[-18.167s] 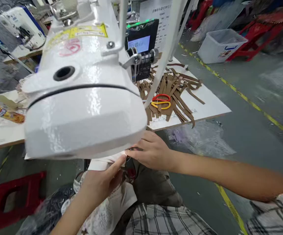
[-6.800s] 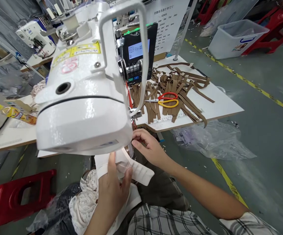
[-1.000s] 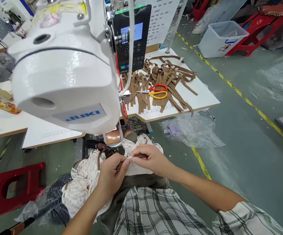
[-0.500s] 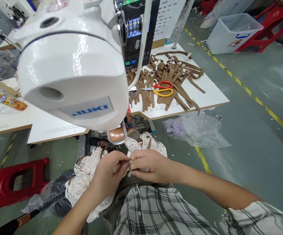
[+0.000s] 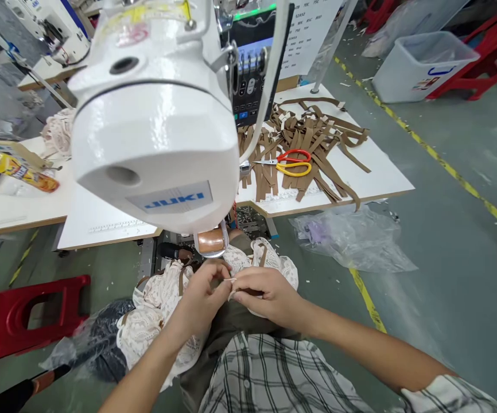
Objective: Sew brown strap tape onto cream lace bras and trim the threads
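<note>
Over my lap, my left hand (image 5: pixel 201 295) and my right hand (image 5: pixel 270 295) meet with their fingertips almost touching. Between them is a thin white strip (image 5: pixel 230 280), pinched by both hands and mostly hidden by the fingers. White lace garments (image 5: pixel 158 298) with brown straps lie bunched on my legs, beneath and beside the left hand. More white lace (image 5: pixel 280 264) shows just beyond the right hand. Above the hands is the white sewing machine head (image 5: pixel 154 160), with a copper-coloured roller part (image 5: pixel 212 241) low at its front.
Brown straps (image 5: pixel 309 137) are heaped on the white table (image 5: pixel 386 180), with red-and-yellow-handled scissors (image 5: pixel 294 163) on top. A bottle (image 5: pixel 27 175) lies on the left table. A red stool (image 5: pixel 28 315) stands left, a clear plastic bag (image 5: pixel 356 241) lies on the floor, and a plastic bin (image 5: pixel 420 71) stands behind.
My view has shifted, so the machine and table sit further right in the picture. Both hands stay together; the white strip that stood up between the fingers now lies flatter and shows less.
</note>
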`<action>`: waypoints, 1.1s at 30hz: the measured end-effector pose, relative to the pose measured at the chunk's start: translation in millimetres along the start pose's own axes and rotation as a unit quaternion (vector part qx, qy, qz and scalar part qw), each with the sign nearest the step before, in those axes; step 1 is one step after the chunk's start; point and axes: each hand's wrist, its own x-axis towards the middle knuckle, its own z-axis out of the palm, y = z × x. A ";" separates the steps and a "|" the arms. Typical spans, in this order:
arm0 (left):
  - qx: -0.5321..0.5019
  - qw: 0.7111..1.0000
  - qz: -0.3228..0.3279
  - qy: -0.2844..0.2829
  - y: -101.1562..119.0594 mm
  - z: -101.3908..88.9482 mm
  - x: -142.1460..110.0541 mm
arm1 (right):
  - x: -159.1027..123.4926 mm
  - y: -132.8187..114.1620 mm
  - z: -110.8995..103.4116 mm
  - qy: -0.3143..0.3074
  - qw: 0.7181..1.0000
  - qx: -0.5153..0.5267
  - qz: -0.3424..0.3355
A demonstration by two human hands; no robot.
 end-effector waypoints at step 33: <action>0.228 0.927 0.266 0.134 14.1 -5.9 -10.8 | 29.2 -23.6 -48.6 -0.081 0.989 -0.072 0.104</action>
